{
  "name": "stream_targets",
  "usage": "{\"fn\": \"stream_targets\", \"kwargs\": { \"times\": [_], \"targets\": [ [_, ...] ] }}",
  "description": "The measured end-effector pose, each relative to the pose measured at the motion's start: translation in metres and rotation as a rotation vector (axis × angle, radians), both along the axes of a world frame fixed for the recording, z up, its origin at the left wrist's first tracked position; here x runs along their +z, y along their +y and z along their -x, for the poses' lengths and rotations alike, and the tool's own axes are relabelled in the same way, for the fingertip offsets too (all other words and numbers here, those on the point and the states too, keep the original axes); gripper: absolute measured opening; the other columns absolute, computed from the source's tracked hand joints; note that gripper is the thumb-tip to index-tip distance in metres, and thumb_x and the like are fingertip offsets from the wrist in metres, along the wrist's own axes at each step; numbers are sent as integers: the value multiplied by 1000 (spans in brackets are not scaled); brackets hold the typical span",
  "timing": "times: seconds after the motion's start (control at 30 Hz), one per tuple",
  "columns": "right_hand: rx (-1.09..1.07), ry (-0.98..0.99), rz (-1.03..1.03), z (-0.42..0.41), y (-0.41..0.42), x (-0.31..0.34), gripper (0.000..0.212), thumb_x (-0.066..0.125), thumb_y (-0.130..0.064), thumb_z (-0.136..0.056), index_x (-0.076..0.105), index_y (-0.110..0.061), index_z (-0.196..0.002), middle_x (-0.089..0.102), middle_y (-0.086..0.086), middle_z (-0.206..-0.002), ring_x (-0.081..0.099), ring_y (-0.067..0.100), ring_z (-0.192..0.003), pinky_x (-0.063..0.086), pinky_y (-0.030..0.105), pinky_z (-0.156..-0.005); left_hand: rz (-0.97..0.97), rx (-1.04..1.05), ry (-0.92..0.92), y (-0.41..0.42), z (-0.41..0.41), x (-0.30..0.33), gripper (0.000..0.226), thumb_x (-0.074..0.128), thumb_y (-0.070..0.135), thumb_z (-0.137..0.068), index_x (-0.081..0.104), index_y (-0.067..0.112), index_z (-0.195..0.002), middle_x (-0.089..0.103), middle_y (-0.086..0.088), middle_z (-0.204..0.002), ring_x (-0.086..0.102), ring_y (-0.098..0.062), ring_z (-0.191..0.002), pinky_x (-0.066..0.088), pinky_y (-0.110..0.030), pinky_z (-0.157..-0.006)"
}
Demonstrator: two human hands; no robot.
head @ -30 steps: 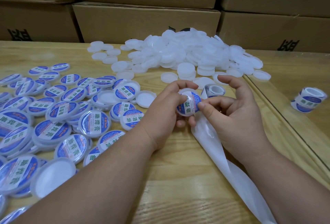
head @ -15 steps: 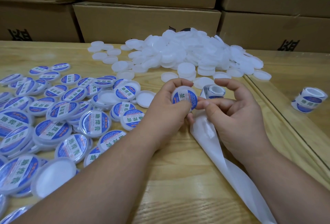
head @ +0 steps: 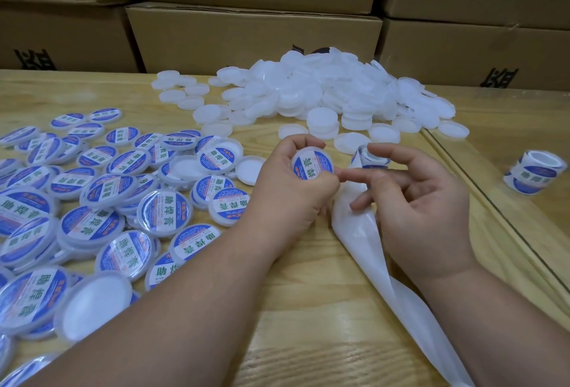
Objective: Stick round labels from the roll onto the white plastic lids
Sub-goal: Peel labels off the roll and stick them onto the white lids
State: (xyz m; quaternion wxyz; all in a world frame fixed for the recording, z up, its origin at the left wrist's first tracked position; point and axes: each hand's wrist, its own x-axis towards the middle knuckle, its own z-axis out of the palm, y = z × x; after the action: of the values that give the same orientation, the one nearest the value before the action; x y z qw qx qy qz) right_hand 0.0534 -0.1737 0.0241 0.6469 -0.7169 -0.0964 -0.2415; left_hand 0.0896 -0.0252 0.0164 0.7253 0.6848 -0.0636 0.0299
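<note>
My left hand [head: 290, 189] grips a white plastic lid [head: 312, 165] with a blue and white round label on its top, face turned toward me. My right hand [head: 413, 201] is spread beside it, its index fingertip touching the lid's right edge and holding nothing. Behind my right fingers lies the label roll [head: 367, 155], with its bare white backing strip [head: 367, 244] trailing toward me under the right hand. A heap of plain white lids [head: 324, 93] lies at the back. Labelled lids [head: 101, 201] cover the table's left side.
A second label roll [head: 535, 175] stands on the right, beyond a seam in the wooden table [head: 308, 309]. Stacked cardboard boxes [head: 253, 38] wall off the back edge. Two unlabelled lids [head: 92, 306] lie upside down among the labelled ones.
The lid was raised and turned in my left hand. My right hand, which was pressing the label on, has spread its fingers and drawn off to the right.
</note>
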Motion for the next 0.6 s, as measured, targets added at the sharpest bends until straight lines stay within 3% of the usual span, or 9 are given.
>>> {"fn": "stream_targets", "kwargs": {
  "times": [0.1,0.2,0.27,0.37,0.43,0.53,0.6],
  "targets": [
    [-85,-31,-30,-2,-2,1,33,53,5,-92,66,-25,-97,78,-2,-79,71,15,-62,54,19,-64,37,-6,24,0,-1,2,26,73,24,-83,57,30,-103,77,-1,-83,47,-12,-42,41,-20,-43],
    [-139,-57,-81,-4,-3,2,31,53,6,-91,65,-23,-91,78,-3,-82,66,12,-59,53,18,-63,0,5,30,0,-2,4,9,57,41,-101,55,32,-102,78,-1,-82,47,-15,-39,41,-21,-42],
    [-155,-61,-101,-6,-4,2,31,52,7,-89,64,-22,-89,77,-3,-82,65,11,-62,52,17,-63,27,34,44,0,-2,5,21,43,47,-105,58,33,-99,77,-5,-74,47,-17,-37,40,-22,-40],
    [-165,-46,-113,-8,-5,2,29,51,4,-86,63,-22,-87,75,-5,-78,63,10,-62,50,17,-61,121,93,52,-1,0,8,33,35,44,-108,63,37,-91,67,-2,-60,46,-15,-36,34,-20,-36],
    [-166,-32,-116,-8,-4,2,26,51,0,-84,63,-22,-87,75,-5,-76,62,8,-61,50,16,-61,201,130,65,-2,2,10,29,36,42,-108,63,34,-99,61,1,-65,49,-9,-40,35,-18,-36],
    [-162,-20,-123,-8,-3,3,25,51,-2,-81,63,-23,-87,74,-6,-75,62,8,-61,50,16,-60,220,136,54,-4,0,9,14,37,35,-109,50,39,-112,61,0,-69,47,-8,-43,38,-19,-40],
    [-162,-11,-124,-9,-3,3,24,51,-3,-80,63,-22,-87,74,-5,-75,62,7,-60,49,16,-58,179,150,59,-3,-3,8,29,44,21,-106,40,49,-112,65,7,-64,46,-9,-45,41,-21,-43]
  ]
}}
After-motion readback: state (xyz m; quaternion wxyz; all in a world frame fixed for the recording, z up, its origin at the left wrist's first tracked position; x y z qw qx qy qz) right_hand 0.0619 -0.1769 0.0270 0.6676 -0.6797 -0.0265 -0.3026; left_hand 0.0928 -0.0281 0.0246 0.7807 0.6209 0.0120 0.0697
